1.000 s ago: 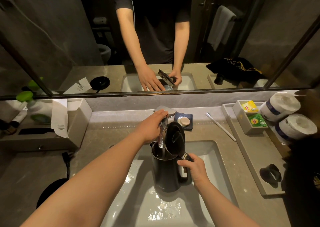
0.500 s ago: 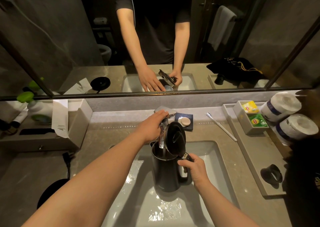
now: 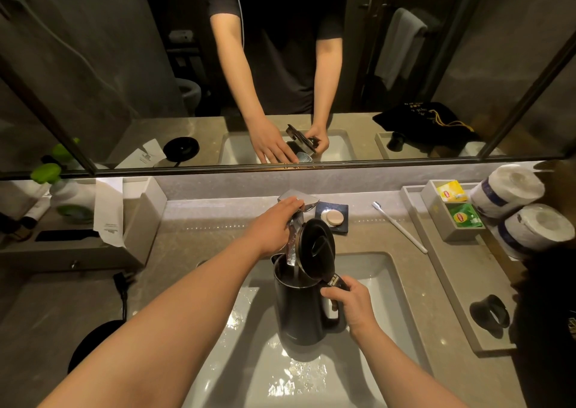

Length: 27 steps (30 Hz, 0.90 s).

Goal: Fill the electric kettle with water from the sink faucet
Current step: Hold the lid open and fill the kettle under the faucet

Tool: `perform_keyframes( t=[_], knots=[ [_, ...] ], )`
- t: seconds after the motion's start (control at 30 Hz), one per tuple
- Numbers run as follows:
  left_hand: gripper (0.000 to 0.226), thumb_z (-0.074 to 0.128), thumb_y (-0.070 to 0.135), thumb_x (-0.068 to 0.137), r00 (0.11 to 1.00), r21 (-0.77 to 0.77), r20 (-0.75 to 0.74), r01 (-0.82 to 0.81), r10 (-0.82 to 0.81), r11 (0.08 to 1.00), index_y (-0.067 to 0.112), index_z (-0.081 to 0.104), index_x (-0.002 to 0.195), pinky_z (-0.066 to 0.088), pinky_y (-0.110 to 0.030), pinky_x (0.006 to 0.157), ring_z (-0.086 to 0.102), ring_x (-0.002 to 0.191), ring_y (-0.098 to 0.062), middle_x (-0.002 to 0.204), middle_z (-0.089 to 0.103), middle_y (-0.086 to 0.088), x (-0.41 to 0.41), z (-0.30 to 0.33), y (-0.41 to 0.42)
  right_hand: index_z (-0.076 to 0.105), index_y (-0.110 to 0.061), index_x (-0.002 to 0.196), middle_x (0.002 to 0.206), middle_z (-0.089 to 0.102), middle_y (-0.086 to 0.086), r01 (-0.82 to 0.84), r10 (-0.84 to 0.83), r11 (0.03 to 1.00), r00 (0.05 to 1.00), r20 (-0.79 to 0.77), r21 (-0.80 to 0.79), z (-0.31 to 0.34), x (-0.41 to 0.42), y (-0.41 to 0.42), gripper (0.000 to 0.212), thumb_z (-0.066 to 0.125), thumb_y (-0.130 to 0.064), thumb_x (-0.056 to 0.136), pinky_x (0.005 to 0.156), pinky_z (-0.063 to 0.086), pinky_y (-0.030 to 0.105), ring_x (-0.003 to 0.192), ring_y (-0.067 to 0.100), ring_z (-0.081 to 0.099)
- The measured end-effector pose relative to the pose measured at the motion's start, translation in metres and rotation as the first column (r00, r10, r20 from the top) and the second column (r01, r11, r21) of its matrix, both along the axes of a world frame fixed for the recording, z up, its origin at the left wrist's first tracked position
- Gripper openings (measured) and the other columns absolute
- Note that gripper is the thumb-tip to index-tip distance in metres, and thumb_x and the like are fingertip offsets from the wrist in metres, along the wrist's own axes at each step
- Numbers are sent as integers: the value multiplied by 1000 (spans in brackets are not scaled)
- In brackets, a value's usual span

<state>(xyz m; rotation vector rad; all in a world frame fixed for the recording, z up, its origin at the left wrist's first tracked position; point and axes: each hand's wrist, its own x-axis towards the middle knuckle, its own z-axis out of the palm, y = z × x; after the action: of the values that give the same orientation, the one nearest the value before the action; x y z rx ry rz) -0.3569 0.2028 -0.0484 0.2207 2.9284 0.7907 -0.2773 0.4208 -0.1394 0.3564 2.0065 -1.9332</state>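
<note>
The black electric kettle (image 3: 299, 311) stands upright in the white sink (image 3: 383, 286) with its lid (image 3: 318, 248) flipped up. My right hand (image 3: 352, 304) grips its handle. The chrome faucet (image 3: 294, 236) reaches over the kettle's mouth, and a thin stream of water falls into it. My left hand (image 3: 274, 223) rests on the faucet lever (image 3: 300, 200) at the top, fingers laid over it.
The kettle's round black base (image 3: 93, 343) and its cord lie on the counter at left. A soap dish (image 3: 332, 219) and a toothbrush (image 3: 399, 227) sit behind the sink. At right are a tray (image 3: 442, 270) with tea bags, paper rolls (image 3: 511, 189) and a black ring-shaped object (image 3: 489, 314).
Almost nothing has moved. Both hands keep their places and water keeps running into the kettle.
</note>
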Motion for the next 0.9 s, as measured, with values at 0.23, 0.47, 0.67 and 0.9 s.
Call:
perform_keyframes(
  t=[0.23,0.47,0.67,0.9],
  knots=[
    [60,56,20,94,1000,1,5,0,0,1000,33,32,147,40,-42,107,40,135,-20,157,30,6,0,-2,0,66,-9,67,55,60,1,8,-7,1000,1000,-5,28,-2,0,-1,21,79,-22,57,54,47,33,57,19,55],
    [59,55,17,93,1000,-3,6,0,0,1000,33,33,146,42,-43,105,42,134,-20,156,32,6,-1,-1,-1,63,-16,58,51,57,-1,10,-10,1000,1000,-1,2,1,0,0,16,79,-19,55,52,45,33,53,19,52],
    [59,57,18,93,1000,-5,2,6,-6,1000,32,34,145,44,-44,104,43,133,-21,154,34,5,-1,-1,0,64,-14,61,51,60,-4,11,-11,1000,1000,-1,19,-1,1,-1,17,79,-20,56,57,47,35,60,23,55],
    [61,56,14,93,1000,17,7,11,-11,1000,32,33,147,40,-44,107,39,136,-21,157,29,6,-1,-2,-2,64,-23,53,50,57,-4,3,-3,1000,1000,-1,10,2,1,-2,16,79,-19,56,49,46,29,51,16,53]
  ],
)
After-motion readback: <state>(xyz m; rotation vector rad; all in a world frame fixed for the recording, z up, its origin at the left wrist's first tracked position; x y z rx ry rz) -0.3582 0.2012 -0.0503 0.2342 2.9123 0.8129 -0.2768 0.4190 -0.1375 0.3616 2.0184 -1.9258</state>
